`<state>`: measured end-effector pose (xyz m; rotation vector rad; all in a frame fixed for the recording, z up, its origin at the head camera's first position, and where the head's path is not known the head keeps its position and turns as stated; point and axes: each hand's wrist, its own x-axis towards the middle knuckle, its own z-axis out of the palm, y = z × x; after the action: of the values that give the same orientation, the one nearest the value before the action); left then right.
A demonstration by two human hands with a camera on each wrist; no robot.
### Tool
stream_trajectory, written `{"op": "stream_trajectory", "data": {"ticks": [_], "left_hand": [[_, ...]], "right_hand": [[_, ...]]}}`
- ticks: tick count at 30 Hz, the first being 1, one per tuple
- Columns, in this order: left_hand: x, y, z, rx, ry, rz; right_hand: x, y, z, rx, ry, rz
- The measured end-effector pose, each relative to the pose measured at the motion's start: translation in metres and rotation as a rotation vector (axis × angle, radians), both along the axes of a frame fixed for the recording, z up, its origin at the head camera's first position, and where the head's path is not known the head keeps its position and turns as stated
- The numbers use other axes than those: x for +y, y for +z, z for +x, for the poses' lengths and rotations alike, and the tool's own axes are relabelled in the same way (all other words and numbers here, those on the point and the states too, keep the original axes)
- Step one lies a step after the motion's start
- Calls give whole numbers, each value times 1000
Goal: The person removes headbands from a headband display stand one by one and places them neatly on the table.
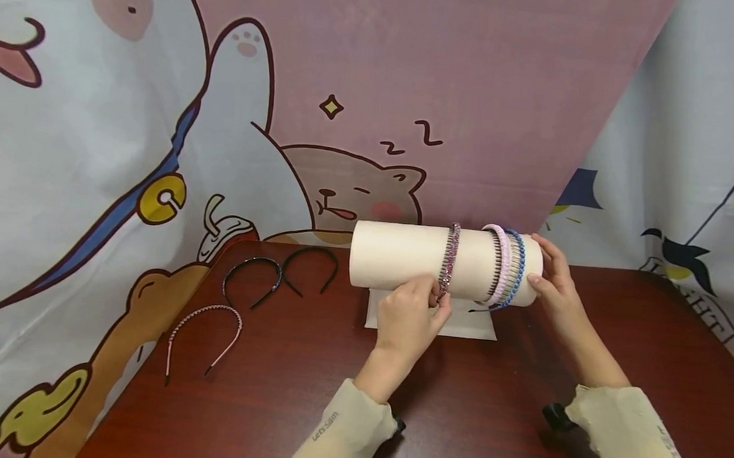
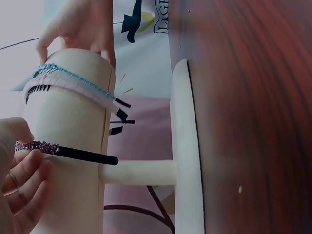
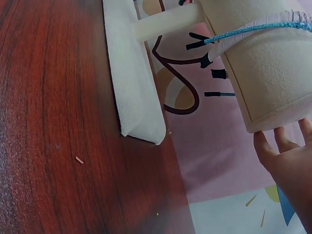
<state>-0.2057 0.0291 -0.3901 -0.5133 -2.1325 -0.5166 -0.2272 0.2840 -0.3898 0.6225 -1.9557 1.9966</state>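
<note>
A cream headband stand [image 1: 397,255] has a thick horizontal roll on a short post above a flat base. My left hand [image 1: 405,314] pinches the front end of a purple glittery headband [image 1: 450,254], which arches over the roll near its middle; its black tip [image 2: 87,155] shows in the left wrist view. At the roll's right end, my right hand [image 1: 559,291] holds the edge, thumb in front and fingers behind. Just inside that end, a pale pink headband [image 1: 503,264] and a blue beaded headband [image 1: 520,268] sit side by side on the roll.
On the brown table [image 1: 283,404], left of the stand, lie a pink beaded headband [image 1: 203,308], a dark headband with shiny dots [image 1: 255,259] and a plain black headband [image 1: 310,249]. A cartoon-printed cloth [image 1: 505,91] hangs behind the table.
</note>
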Motion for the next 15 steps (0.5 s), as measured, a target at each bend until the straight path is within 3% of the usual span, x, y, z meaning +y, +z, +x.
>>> {"op": "stream_trajectory", "data": {"ticks": [15], "left_hand": [[-37,14,-3,-16,66,55]], "right_hand": [[-1,1,2,-8,-2,11]]}}
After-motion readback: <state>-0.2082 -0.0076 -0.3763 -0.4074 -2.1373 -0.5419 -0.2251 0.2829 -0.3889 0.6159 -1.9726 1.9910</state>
